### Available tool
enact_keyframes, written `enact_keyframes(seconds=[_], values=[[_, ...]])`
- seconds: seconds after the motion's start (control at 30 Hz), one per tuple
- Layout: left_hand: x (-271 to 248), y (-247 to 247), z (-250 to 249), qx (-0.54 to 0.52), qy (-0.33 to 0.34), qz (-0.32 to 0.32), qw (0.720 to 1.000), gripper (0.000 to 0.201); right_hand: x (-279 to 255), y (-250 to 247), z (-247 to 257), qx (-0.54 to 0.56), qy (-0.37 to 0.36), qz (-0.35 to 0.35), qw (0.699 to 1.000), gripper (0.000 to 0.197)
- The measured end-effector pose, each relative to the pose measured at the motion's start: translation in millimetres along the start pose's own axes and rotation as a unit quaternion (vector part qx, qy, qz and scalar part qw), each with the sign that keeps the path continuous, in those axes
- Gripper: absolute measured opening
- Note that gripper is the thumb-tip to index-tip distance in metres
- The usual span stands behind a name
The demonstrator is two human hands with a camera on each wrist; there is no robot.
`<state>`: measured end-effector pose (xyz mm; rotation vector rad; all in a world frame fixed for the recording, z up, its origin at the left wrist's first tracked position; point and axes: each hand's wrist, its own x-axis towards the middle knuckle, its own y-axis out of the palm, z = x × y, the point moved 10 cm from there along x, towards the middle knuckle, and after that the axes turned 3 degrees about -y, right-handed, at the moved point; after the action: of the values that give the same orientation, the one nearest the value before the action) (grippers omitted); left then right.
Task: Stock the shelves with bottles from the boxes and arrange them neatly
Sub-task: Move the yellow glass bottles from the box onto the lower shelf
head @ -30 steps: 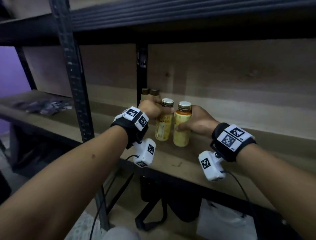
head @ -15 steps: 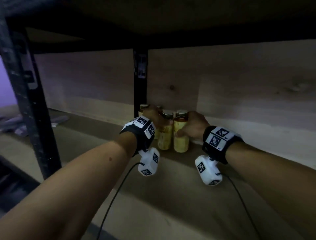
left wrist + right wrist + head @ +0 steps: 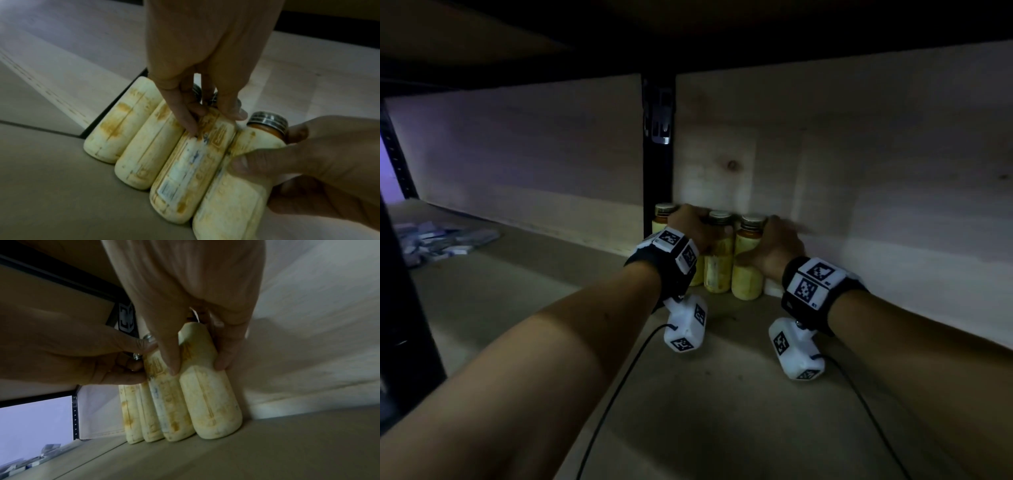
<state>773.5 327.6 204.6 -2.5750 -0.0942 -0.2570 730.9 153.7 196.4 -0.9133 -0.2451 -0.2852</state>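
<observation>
Dim wooden shelf (image 3: 524, 308), back wall: four yellow metal-capped bottles (image 3: 141, 144) stand touching. Left hand (image 3: 690, 224) pinches the third, right hand (image 3: 779, 248) clasps the end one. Placing step; next, release cleanly without toppling.

Both arms reach forward, hands side by side.
Left hand (image 3: 690, 228) and right hand (image 3: 777, 245) each curl their fingers around a bottle.

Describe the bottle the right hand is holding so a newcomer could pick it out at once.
Find the black upright post at the back of the wooden shelf. A row of four yellow bottles runs rightward from its foot along the back wall. The one meant is the rightmost bottle, the end farthest from the post, gripped by the right hand.
</observation>
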Motion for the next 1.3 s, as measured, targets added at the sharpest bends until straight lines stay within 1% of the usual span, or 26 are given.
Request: enact_keyframes(seconds=[0.07,0.13,0.2,0.3,0.37,0.47,0.53,0.6,0.7,0.8,0.87,0.93,1.0,1.1,1.2,1.23,1.3], values=[[-1,1,3,-0.003,-0.012,-0.01,1.0,0.021,-2,1,0,0.022,-0.005,0.003,1.0,0.073],[-4,2,3,0.002,-0.018,-0.022,1.0,0.027,-7,0,0,0.058,-0.015,0.013,0.998,0.07],[-11,1,-3,0.029,-0.012,-0.025,0.999,0.033,-16,-3,-1,0.073,-0.015,0.024,0.997,0.074],[-28,3,-13,0.071,-0.005,0.004,0.997,0.05,-34,-16,7,0.026,-0.02,0.045,0.998,0.076],[-46,-1,-18,0.095,-0.01,0.018,0.995,0.055,-49,-26,20,-0.021,-0.033,0.072,0.997,0.075],[-76,-11,-33,0.173,0.002,0.032,0.984,0.053,-76,-46,42,-0.085,-0.063,0.11,0.988,0.063],[-99,-20,-47,0.199,0.019,0.048,0.979,0.05,-98,-60,57,-0.116,-0.087,0.131,0.981,0.054],[-123,-32,-62,0.223,0.038,0.055,0.973,0.049,-122,-75,69,-0.126,-0.104,0.139,0.977,0.05],[-162,-47,-82,0.246,0.06,0.074,0.965,0.048,-158,-98,81,-0.145,-0.116,0.147,0.971,0.052],[-204,-58,-101,0.27,0.089,0.091,0.954,0.042,-196,-113,89,-0.197,-0.133,0.17,0.956,0.058],[-236,-58,-109,0.277,0.1,0.116,0.948,0.039,-220,-122,88,-0.212,-0.127,0.18,0.952,0.055],[-270,-52,-113,0.273,0.106,0.148,0.944,0.035,-248,-127,78,-0.233,-0.102,0.197,0.947,0.047],[-307,-41,-109,0.276,0.108,0.192,0.935,0.03,-280,-125,65,-0.231,-0.082,0.235,0.941,0.035],[-364,-11,-89,0.288,0.102,0.279,0.91,0.021,-333,-116,44,-0.192,-0.059,0.301,0.932,0.018],[-418,27,-56,0.3,0.094,0.358,0.879,0.02,-385,-105,20,-0.188,-0.039,0.347,0.918,0.011],[-434,40,-44,0.303,0.093,0.379,0.87,0.022,-399,-101,14,-0.195,-0.044,0.349,0.916,0.009],[-464,66,-19,0.307,0.091,0.414,0.852,0.027,-418,-101,7,-0.208,-0.063,0.314,0.924,0.008]])
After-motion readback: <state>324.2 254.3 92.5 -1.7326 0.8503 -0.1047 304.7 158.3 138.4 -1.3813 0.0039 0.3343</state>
